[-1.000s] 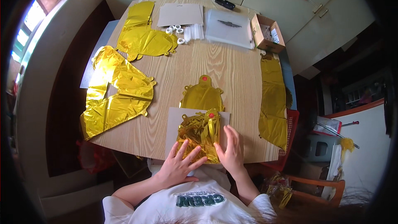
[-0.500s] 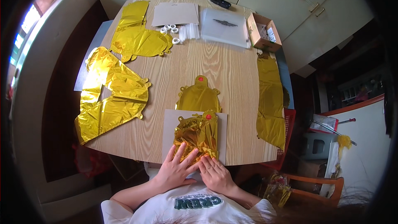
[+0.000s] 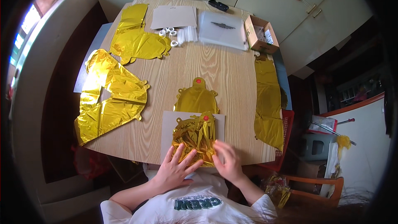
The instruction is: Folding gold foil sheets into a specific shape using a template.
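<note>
A folded gold foil balloon (image 3: 192, 135) lies on a grey-beige card sheet (image 3: 220, 135) at the table's near edge. My left hand (image 3: 176, 170) rests flat on its lower part, fingers spread. At the balloon's right edge is my right hand (image 3: 228, 164), slightly blurred. Its thumb and fingers are apart, the fingertips close to or touching the foil. Just beyond the card, another flat gold foil balloon (image 3: 195, 99) with a red dot on its tab extends, its near end hidden under the card.
Large gold foil balloons (image 3: 120, 95) (image 3: 139, 43) lie at left and far left, another (image 3: 267, 95) along the right edge. At the back are card sheets (image 3: 174, 16), white rolls (image 3: 174, 43), clear straws (image 3: 187, 34), clear plastic bags (image 3: 224, 33), a cardboard box (image 3: 262, 43) and a black object (image 3: 218, 5).
My right hand has slid right and a little away from me, from beside my left fingers to the foil's right edge. The left hand stays on the balloon.
</note>
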The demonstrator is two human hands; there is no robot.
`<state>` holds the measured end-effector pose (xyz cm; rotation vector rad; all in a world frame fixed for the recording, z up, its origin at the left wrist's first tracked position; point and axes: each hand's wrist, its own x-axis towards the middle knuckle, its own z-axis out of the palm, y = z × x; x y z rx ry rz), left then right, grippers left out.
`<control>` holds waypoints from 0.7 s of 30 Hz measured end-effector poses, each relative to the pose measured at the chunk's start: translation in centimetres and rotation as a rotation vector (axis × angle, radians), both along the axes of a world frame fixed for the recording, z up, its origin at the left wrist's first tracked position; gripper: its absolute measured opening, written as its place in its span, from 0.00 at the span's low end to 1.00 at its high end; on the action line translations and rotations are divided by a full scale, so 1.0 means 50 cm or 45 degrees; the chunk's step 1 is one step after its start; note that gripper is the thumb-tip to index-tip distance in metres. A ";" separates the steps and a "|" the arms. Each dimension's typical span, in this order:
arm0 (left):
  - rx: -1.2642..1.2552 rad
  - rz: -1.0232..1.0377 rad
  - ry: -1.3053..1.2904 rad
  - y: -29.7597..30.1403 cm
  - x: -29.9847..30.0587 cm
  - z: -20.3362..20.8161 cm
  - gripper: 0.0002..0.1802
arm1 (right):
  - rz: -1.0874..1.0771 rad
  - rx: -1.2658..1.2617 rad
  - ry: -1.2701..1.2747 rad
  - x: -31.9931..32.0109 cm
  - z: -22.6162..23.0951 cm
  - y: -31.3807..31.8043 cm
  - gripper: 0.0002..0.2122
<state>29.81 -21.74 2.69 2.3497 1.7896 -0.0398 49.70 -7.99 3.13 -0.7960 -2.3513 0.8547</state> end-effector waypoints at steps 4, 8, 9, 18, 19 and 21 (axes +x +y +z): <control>-0.001 -0.008 0.019 0.001 0.001 0.005 0.47 | -0.017 -0.654 0.278 -0.034 -0.051 0.058 0.32; 0.029 -0.010 0.044 0.000 0.001 0.001 0.47 | -0.048 -0.992 0.359 -0.086 -0.028 0.099 0.36; 0.034 -0.014 0.045 0.001 0.000 0.002 0.47 | -0.026 -1.030 0.309 -0.088 -0.025 0.109 0.37; 0.030 -0.032 0.056 0.000 -0.001 0.007 0.47 | 0.097 -0.950 -0.028 -0.097 -0.049 0.174 0.31; 0.033 -0.035 0.054 0.000 -0.001 0.008 0.47 | 0.080 -0.865 -0.090 -0.094 -0.055 0.177 0.30; 0.029 -0.029 0.051 0.000 -0.002 0.009 0.47 | 0.061 -0.601 -0.074 -0.099 -0.046 0.166 0.29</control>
